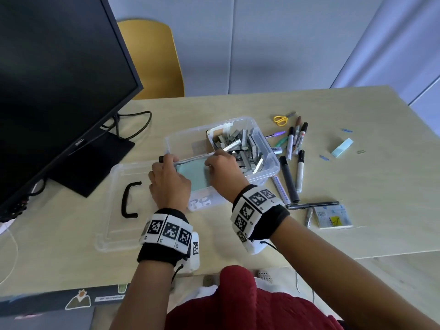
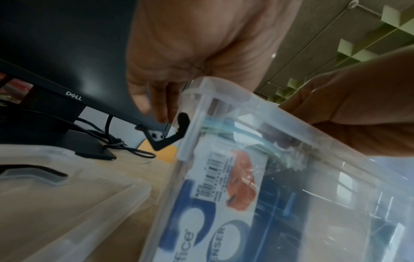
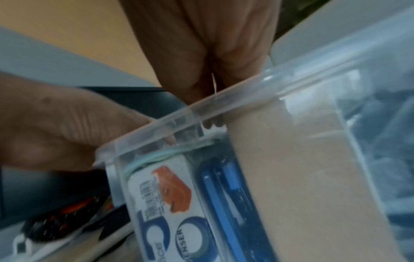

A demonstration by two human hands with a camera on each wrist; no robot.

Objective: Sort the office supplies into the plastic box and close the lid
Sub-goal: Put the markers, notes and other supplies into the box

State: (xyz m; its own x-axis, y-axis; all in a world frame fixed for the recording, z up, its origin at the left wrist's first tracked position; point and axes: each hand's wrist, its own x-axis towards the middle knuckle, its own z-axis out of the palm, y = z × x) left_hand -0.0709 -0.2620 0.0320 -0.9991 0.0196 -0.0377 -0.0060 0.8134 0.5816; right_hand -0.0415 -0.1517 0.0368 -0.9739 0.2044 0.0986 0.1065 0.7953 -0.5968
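A clear plastic box (image 1: 270, 173) stands mid-table, with a pile of grey staple strips (image 1: 240, 146) in its far right part. A flat pale green packet (image 1: 194, 175) leans in its near left part. My left hand (image 1: 170, 164) and right hand (image 1: 214, 163) each pinch the packet's top edge, one at each end. In the wrist views a tape dispenser pack (image 2: 212, 203) (image 3: 156, 203) lies against the box's clear wall (image 2: 246, 99), under the left hand (image 2: 190, 44) and right hand (image 3: 201, 44). The clear lid (image 1: 114, 225) with a black handle (image 1: 129, 200) lies left of the box.
Right of the box lie several markers (image 1: 295, 151), yellow scissors (image 1: 282, 119), a pale blue eraser (image 1: 342, 147), paper clips (image 1: 324, 157), a black pen (image 1: 312, 205) and a small flat pack (image 1: 332, 216). A black monitor (image 1: 59, 79) stands at left and a yellow chair (image 1: 154, 58) behind the table.
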